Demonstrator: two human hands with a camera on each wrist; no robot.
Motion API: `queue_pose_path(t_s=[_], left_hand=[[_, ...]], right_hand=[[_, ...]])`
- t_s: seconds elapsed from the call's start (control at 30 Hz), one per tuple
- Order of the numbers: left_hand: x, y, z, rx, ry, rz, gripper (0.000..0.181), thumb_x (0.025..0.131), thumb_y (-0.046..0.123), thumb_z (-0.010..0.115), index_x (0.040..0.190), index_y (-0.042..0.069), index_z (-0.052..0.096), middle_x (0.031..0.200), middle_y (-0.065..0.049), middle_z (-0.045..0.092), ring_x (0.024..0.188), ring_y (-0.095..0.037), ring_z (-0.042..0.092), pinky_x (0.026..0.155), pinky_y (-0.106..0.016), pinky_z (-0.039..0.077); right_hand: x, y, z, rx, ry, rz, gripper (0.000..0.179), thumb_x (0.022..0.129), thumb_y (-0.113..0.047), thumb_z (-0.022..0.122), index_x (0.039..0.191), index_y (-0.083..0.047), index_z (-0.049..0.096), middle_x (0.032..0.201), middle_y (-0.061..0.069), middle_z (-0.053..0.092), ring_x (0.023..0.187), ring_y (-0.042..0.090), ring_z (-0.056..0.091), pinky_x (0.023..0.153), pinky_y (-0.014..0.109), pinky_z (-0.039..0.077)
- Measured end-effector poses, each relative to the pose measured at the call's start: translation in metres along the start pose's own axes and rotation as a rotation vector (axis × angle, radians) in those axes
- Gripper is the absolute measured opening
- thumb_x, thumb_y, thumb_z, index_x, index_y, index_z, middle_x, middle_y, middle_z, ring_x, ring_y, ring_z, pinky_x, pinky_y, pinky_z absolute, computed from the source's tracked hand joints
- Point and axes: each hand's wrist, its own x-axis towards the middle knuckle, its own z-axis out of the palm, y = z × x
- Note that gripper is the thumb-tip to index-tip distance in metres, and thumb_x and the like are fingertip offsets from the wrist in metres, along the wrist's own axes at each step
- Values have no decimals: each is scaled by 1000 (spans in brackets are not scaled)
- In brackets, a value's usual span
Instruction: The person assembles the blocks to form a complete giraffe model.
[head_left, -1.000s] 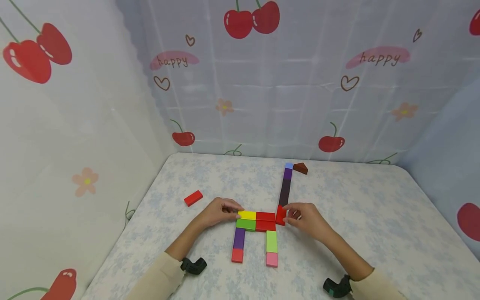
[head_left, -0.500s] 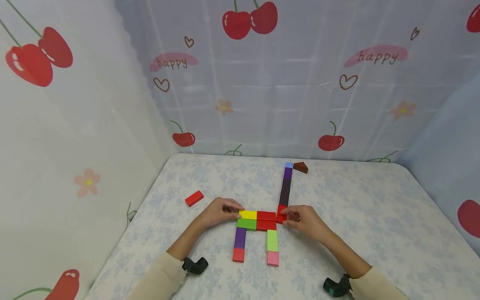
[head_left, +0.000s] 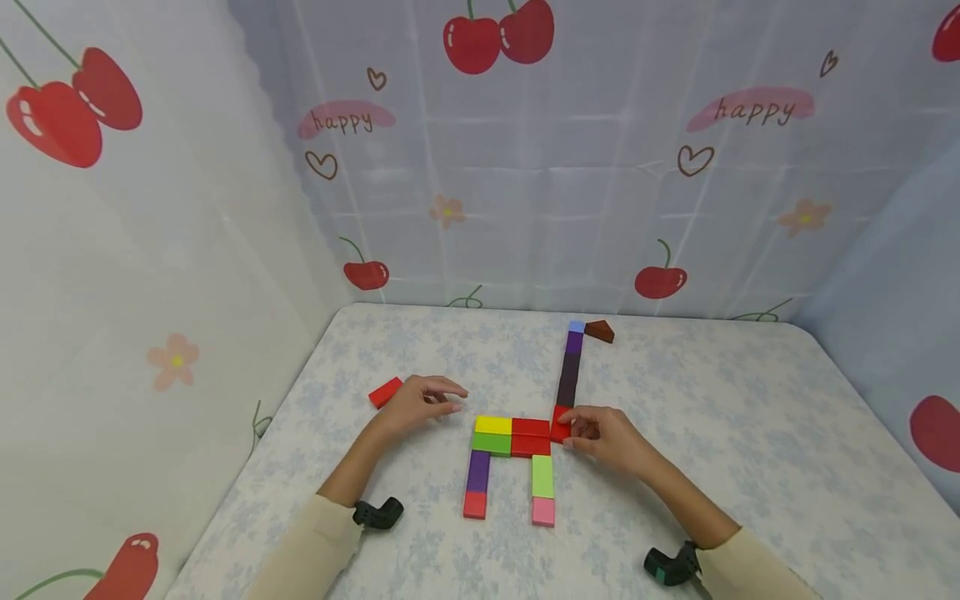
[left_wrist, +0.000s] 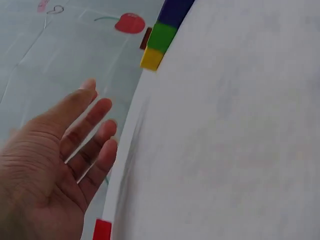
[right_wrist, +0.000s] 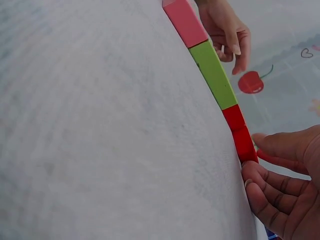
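Flat coloured blocks form a figure on the table. A yellow block (head_left: 493, 425), a green block (head_left: 491, 444) and two red blocks (head_left: 531, 437) make its body. Two legs hang below: a purple block (head_left: 477, 472) over a red one, and a light green block (head_left: 542, 477) over a pink one. My right hand (head_left: 609, 437) pinches the red block (head_left: 558, 423) at the body's upper right corner, under a dark block (head_left: 569, 379). Relaxed and holding nothing, my left hand (head_left: 416, 404) hovers left of the yellow block. It partly covers a loose red block (head_left: 385, 392).
Above the dark block lie a purple block (head_left: 574, 342) and a small light blue block (head_left: 577, 326). A brown wedge-shaped block (head_left: 600, 331) sits beside them near the table's back edge. Curtains (head_left: 480, 192) with a cherry print surround the table.
My left hand has let go of the yellow block's end and moved up and left toward the loose red block. My right hand has brought its red block up against the dark one.
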Motion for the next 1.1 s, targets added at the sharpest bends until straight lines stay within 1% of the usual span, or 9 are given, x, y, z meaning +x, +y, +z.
queue_pose_path(t_s=[0.13, 0.2, 0.27, 0.37, 0.53, 0.63, 0.8, 0.97, 1.1], left_hand=[[-6, -4, -26, 66, 118, 8, 28, 92, 26, 78, 116, 11, 78, 115, 3, 73, 81, -19, 67, 65, -33, 56], [-10, -7, -38, 61, 173, 11, 30, 92, 23, 78, 117, 8, 77, 113, 0, 73, 77, -20, 65, 60, -31, 54], [-15, -9, -50, 53, 223, 11, 32, 91, 21, 79, 118, 5, 76, 111, -3, 74, 77, -22, 64, 60, -31, 53], [-23, -13, -66, 44, 287, -12, 32, 91, 20, 78, 120, 6, 76, 109, -5, 75, 79, -23, 64, 62, -31, 54], [-35, -21, -85, 120, 360, -74, 31, 93, 23, 77, 122, 12, 76, 109, -2, 74, 91, -20, 63, 76, -31, 54], [-39, -27, -91, 170, 344, -95, 32, 92, 21, 78, 122, 11, 75, 112, -2, 73, 94, -21, 60, 80, -33, 52], [-42, -35, -97, 208, 242, -130, 38, 89, 18, 81, 125, 10, 74, 115, -6, 69, 95, -24, 57, 81, -35, 51], [-44, -41, -97, 236, 164, -164, 44, 85, 23, 85, 124, 8, 74, 109, -8, 68, 83, -21, 57, 72, -31, 49], [-44, -41, -95, 220, 152, -168, 44, 83, 23, 87, 122, 7, 75, 101, -7, 69, 77, -20, 53, 66, -28, 46]], right_hand=[[0, 0, 0, 1, 2, -6, 26, 89, -9, 79, 114, -7, 72, 85, -2, 64, 74, 14, 59, 67, 24, 53], [0, 0, 1, 1, 0, -1, 26, 89, -9, 79, 114, -7, 72, 85, -2, 64, 74, 15, 59, 67, 24, 53], [0, 0, 1, 4, -3, 11, 27, 89, -10, 79, 114, -8, 72, 85, -2, 63, 74, 15, 58, 66, 24, 53], [1, -1, 1, 10, -3, 31, 27, 88, -9, 79, 115, -8, 72, 85, -2, 63, 75, 17, 58, 66, 24, 53], [1, -2, 1, 13, 1, 44, 27, 89, -9, 79, 114, -8, 72, 84, -1, 63, 74, 18, 58, 65, 23, 53], [1, -2, 1, 18, 5, 42, 26, 89, -8, 79, 114, -7, 72, 84, -1, 63, 74, 18, 58, 65, 23, 53], [0, -2, 1, 22, 12, 46, 26, 89, -8, 78, 114, -7, 72, 84, -1, 63, 74, 18, 58, 65, 23, 53], [0, -2, 1, 18, 10, 53, 26, 89, -8, 78, 114, -8, 72, 84, -1, 63, 75, 18, 58, 65, 23, 53], [0, -3, 1, 15, 9, 54, 26, 89, -9, 78, 114, -8, 72, 84, 0, 63, 75, 18, 57, 65, 23, 53]])
